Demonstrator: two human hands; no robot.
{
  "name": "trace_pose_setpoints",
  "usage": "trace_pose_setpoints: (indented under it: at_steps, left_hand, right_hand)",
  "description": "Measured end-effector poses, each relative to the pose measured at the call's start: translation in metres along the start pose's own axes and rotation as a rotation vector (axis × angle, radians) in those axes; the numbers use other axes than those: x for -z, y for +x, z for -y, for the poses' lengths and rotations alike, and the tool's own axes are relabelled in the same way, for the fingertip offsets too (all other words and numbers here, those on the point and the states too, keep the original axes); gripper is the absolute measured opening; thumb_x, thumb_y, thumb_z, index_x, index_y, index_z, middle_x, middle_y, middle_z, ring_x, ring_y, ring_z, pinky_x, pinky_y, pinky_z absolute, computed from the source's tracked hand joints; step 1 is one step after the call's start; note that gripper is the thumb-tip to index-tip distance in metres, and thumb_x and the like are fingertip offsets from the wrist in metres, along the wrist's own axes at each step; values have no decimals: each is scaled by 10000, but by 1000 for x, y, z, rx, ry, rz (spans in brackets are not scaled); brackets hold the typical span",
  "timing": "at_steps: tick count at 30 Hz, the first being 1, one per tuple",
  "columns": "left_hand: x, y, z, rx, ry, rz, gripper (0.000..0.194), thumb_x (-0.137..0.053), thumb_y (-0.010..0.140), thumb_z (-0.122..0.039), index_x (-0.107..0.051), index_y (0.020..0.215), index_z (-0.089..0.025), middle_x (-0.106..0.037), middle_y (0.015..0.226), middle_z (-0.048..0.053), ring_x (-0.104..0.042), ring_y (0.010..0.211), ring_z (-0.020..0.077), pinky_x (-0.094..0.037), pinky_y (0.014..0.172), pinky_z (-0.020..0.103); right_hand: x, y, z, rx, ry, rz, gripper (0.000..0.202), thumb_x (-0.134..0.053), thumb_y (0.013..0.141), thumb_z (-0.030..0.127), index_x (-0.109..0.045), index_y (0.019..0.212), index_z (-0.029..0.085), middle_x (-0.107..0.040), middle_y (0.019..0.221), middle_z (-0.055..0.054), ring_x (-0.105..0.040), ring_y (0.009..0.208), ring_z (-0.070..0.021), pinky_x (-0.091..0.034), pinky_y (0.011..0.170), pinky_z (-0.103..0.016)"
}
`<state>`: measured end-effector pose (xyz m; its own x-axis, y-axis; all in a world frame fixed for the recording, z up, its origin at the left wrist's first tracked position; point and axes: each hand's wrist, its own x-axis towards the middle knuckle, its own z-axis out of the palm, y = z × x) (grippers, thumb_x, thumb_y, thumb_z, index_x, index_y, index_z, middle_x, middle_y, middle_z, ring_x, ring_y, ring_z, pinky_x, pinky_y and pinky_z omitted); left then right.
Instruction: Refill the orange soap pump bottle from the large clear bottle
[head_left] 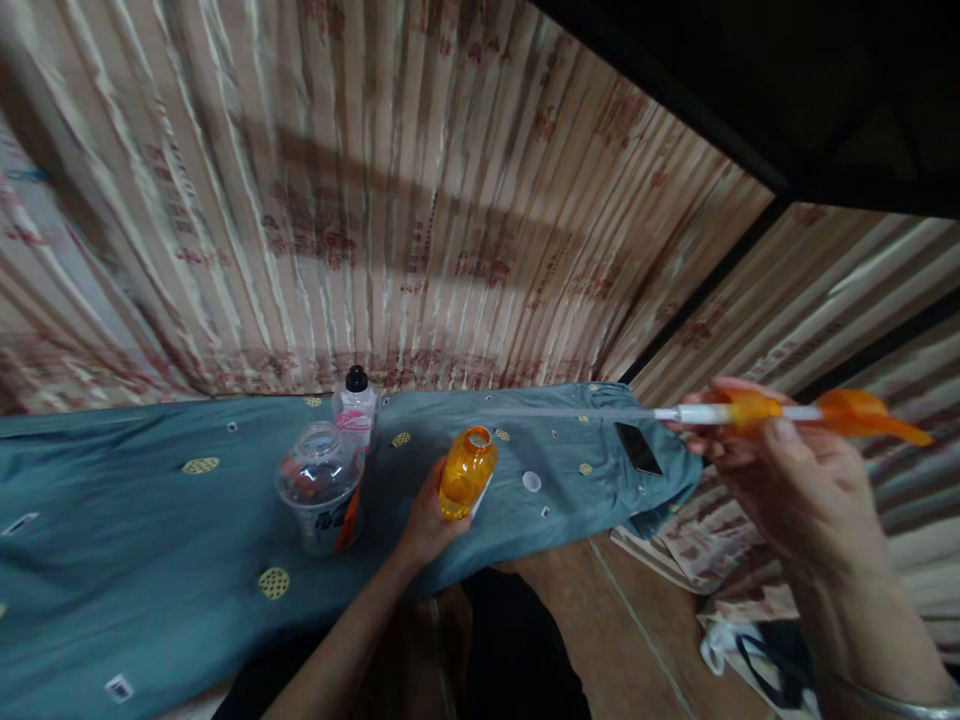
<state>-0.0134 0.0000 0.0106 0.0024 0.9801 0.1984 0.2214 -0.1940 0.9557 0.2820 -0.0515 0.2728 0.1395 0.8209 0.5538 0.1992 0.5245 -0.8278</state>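
Note:
My left hand (429, 515) is wrapped round an orange see-through bottle (466, 478) with an uncapped mouth, held over the cloth-covered table. Off to the right, my right hand (795, 480) grips an orange and white pump head (757, 410). Its long clear dip tube points left, well above the table and apart from the bottle. Left of the bottle stands a clear plastic jar (319, 490) with an orange and black label. Just behind the jar is a clear bottle with a black cap (355, 405) and a pink label.
A blue-green patterned cloth (172, 520) covers the long table. On it lie a dark phone (637, 448) and a small white disc (532, 482). Pleated curtains (420, 220) hang behind and to the right. A bag with dark straps (765, 660) rests on the floor at lower right.

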Motion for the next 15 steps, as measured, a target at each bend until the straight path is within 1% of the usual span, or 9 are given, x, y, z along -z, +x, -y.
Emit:
trace_pose_setpoints:
  at_steps: [3, 7, 9, 12, 15]
  left_hand:
    - [-2, 1, 7, -8, 9, 12, 442, -919, 803, -263, -723, 1193, -196, -760, 1156, 76, -739, 1137, 317, -594, 1041, 583]
    - [-4, 1, 11, -19, 2, 19, 424, -899, 897, -360, -725, 1247, -196, -750, 1222, 90, -733, 1140, 309, -603, 1033, 577]
    - [-4, 1, 12, -25, -3, 23, 430, -885, 918, -372, -720, 1276, -199, -746, 1265, 98, -732, 1150, 309, -605, 1032, 575]
    - [-4, 1, 12, -33, -13, 24, 459, -890, 913, -355, -712, 1307, -201, -734, 1335, 111, -726, 1177, 315, -604, 1042, 580]
    - [-5, 1, 13, -36, -24, 22, 513, -900, 895, -320, -695, 1351, -203, -725, 1367, 118, -722, 1203, 326, -592, 1069, 600]
  right_hand:
    - [-4, 8, 17, 52, -33, -30, 413, -939, 840, 651, -902, 1113, 343, -854, 996, -107, -750, 694, -238, -625, 554, -361]
    - [-9, 7, 25, 32, -76, 32, 409, -941, 819, 689, -911, 1077, 373, -847, 951, -105, -735, 672, -250, -627, 527, -378]
    - [-9, 7, 24, 33, -85, 46, 402, -938, 830, 687, -911, 1077, 371, -843, 951, -98, -737, 679, -253, -636, 536, -383]
    - [-8, 13, 22, 70, -94, 65, 391, -922, 867, 666, -900, 1093, 347, -828, 924, -79, -756, 712, -247, -655, 574, -358]
    - [-15, 26, 19, 101, -176, 161, 363, -888, 911, 676, -869, 1000, 324, -820, 907, -51, -760, 701, -209, -657, 613, -309]
